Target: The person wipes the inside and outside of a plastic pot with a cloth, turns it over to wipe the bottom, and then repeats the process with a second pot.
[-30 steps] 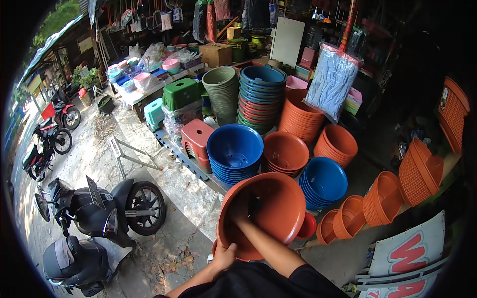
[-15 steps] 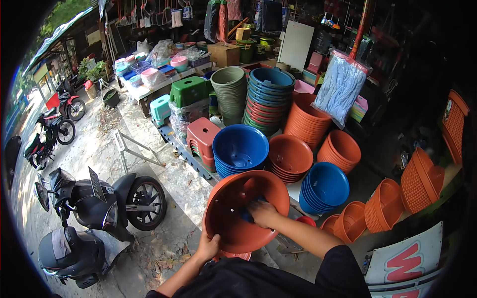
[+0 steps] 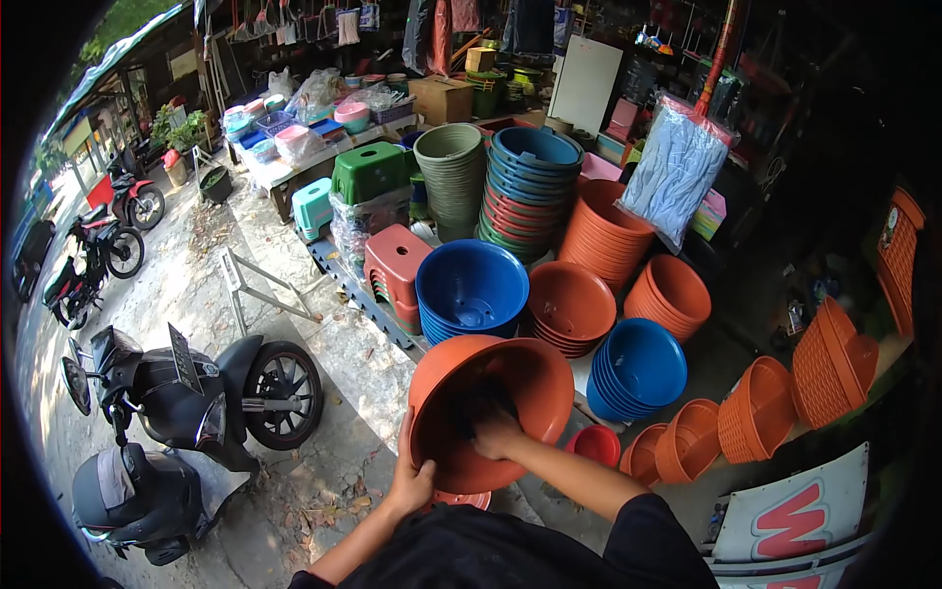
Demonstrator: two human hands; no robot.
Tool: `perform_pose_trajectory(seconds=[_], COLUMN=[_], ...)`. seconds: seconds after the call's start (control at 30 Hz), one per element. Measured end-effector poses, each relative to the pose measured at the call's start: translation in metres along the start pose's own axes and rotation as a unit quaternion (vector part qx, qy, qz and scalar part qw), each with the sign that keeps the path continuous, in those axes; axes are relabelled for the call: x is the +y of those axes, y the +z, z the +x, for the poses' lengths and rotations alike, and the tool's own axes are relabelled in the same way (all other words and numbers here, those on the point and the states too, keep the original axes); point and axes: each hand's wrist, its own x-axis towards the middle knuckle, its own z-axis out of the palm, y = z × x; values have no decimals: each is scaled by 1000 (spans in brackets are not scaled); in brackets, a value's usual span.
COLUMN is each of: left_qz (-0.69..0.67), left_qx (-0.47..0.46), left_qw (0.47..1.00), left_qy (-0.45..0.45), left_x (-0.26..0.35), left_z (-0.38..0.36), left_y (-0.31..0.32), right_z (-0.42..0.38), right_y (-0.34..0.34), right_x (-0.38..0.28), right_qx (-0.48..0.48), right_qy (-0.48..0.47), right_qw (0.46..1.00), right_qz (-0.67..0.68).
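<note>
A large orange plastic pot [image 3: 538, 391] is tilted in front of me, its mouth facing up toward me. My left hand [image 3: 410, 483] grips its near left rim, thumb on the inside and fingers round the outer wall. Inside the pot, my right hand [image 3: 498, 437] is closed on a dark cloth [image 3: 483, 398] pressed against the inner wall. Shadow hides part of the fingers and the cloth's outline. Just beyond the pot stands a stack of blue tubs [image 3: 471, 285]. Below it, part of another orange rim [image 3: 469, 500] shows.
Stacked orange pots [image 3: 571, 299], blue pots [image 3: 643, 365] and red-brown stools [image 3: 397, 260] stand ahead. A small red pot [image 3: 595, 445] is near my right forearm. Woven-pattern orange planters [image 3: 756, 417] line the right side. A black motorcycle [image 3: 177, 393] is parked at left.
My right hand and the cloth have slid left and slightly down inside the pot. The pot has tilted a little, while my left hand keeps its hold on the rim.
</note>
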Motion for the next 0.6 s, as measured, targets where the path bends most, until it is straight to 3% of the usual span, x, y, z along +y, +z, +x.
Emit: perform_pose_trajectory(seconds=[0.03, 0.1, 0.17, 0.2, 0.27, 0.33, 0.4, 0.47, 0.53, 0.6], left_qz=[2, 48, 25, -1, -27, -29, -63, -52, -27, -35], left_qx=[0, -16, -19, -26, -19, -24, 14, 18, 9, 8], left_qw=[1000, 999, 999, 1000, 999, 998, 993, 994, 997, 997], left_qy=[-2, -15, -14, -9, -32, -45, -102, -96, -74, -69], left_x=[0, 0, 9, 11, -7, -8, -24, -22, -9, -7], left_z=[0, 0, -4, -1, -9, -14, -22, -22, -16, -16], left_y=[-1, -2, 0, 5, 5, 6, 4, 6, 14, 21], right_z=[-5, 0, 15, 18, 30, 63, 78, 72, 50, 42], right_y=[6, 47, 63, 73, 41, 36, -16, -43, -83, -63], right_x=[-16, -33, -57, -68, -92, -91, -72, -38, -34, -39], right_qx=[-21, -40, -135, -64, 34, 123, 192, 278, 357, 371], right_qy=[8, 39, 125, 119, 186, 149, 157, 126, 193, 205], right_qw=[1000, 991, 898, 859, 710, 409, 280, 213, 218, 223], right_qz=[-3, 120, 400, 494, 679, 892, 927, 928, 888, 878])
